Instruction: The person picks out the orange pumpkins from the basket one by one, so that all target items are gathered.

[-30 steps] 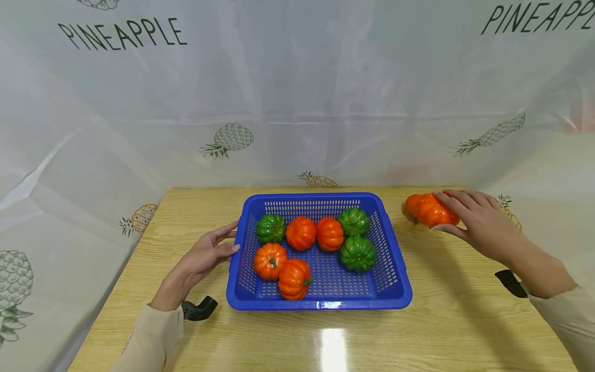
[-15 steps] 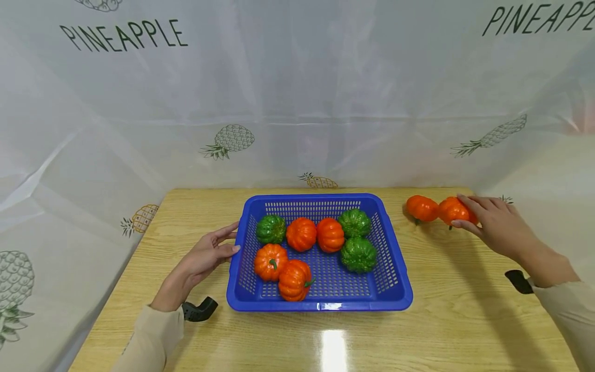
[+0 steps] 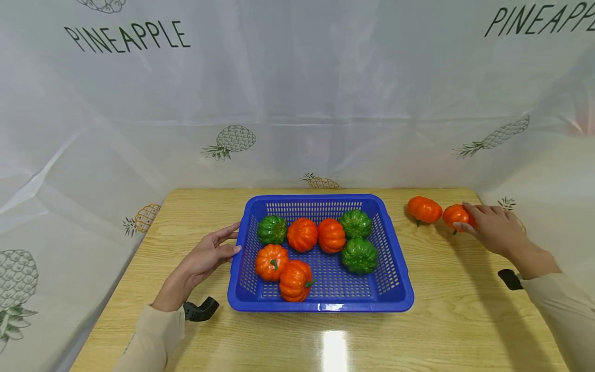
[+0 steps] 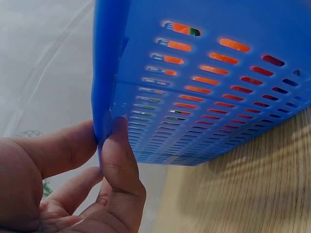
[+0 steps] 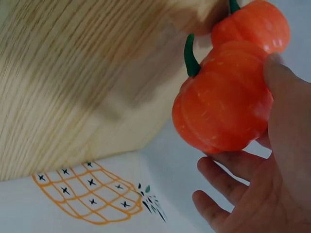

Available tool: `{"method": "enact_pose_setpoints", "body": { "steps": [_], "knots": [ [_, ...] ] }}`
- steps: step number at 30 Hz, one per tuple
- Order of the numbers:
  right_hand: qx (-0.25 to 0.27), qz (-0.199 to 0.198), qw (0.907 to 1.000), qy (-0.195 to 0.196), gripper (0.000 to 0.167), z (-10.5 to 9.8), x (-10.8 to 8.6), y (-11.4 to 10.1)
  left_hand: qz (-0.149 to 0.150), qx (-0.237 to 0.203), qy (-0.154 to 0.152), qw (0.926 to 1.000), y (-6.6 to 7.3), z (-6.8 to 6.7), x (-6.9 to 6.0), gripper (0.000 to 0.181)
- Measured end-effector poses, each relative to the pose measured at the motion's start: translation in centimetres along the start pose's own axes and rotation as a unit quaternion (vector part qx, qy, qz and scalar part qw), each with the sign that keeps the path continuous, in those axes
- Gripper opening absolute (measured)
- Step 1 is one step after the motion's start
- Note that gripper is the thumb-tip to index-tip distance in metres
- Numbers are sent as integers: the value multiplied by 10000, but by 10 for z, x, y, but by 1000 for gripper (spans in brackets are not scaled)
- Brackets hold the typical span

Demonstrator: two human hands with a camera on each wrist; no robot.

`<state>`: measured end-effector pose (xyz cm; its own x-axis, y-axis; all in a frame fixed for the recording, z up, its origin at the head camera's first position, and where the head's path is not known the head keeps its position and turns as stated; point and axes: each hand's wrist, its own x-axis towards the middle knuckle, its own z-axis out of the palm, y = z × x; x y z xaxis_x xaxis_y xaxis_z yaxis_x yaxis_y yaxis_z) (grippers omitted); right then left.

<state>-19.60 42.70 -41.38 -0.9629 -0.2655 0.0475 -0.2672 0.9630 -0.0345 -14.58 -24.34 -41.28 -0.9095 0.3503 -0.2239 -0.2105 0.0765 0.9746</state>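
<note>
In the head view, my left hand (image 3: 211, 253) is at the left side of a blue plastic basket (image 3: 234, 268). The left wrist view shows its thumb and a finger pinching the basket's rim (image 4: 104, 73) from both sides. Over at the table's far right corner, my right hand (image 3: 495, 230) holds an orange toy pumpkin (image 3: 455, 217) with a green stem. Seen from the right wrist, thumb and fingers wrap the side of this pumpkin (image 5: 223, 102). A second orange pumpkin (image 3: 424, 209) lies just left of it on the table.
Inside the basket are several orange pumpkins (image 3: 302, 234) and three green ones (image 3: 359, 255). The wooden table (image 3: 260, 341) ends at the back against a white pineapple-print sheet (image 3: 297, 93), which also hangs at both sides.
My right hand has moved right with its pumpkin, away from the other orange one, then slightly down and nearer. My left hand has stayed at the basket's rim.
</note>
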Motion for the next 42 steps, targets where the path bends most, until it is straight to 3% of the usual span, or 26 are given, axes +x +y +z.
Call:
{"method": "enact_pose_setpoints", "body": {
  "steps": [17, 28, 38, 42],
  "knots": [
    [652, 59, 9966, -500, 65, 9, 15, 2, -51, 20, 79, 10000, 0, 0, 1, 74],
    [687, 216, 9939, -833, 74, 9, 19, 1, -56, 12, 79, 10000, 0, 1, 1, 73],
    [512, 140, 9971, -554, 75, 8, 14, 1, -39, 26, 60, 10000, -1, 0, 2, 73],
    [414, 47, 9987, -293, 77, -1, 13, -8, -42, 28, 40, 10000, -3, -1, 2, 74]
  ]
}}
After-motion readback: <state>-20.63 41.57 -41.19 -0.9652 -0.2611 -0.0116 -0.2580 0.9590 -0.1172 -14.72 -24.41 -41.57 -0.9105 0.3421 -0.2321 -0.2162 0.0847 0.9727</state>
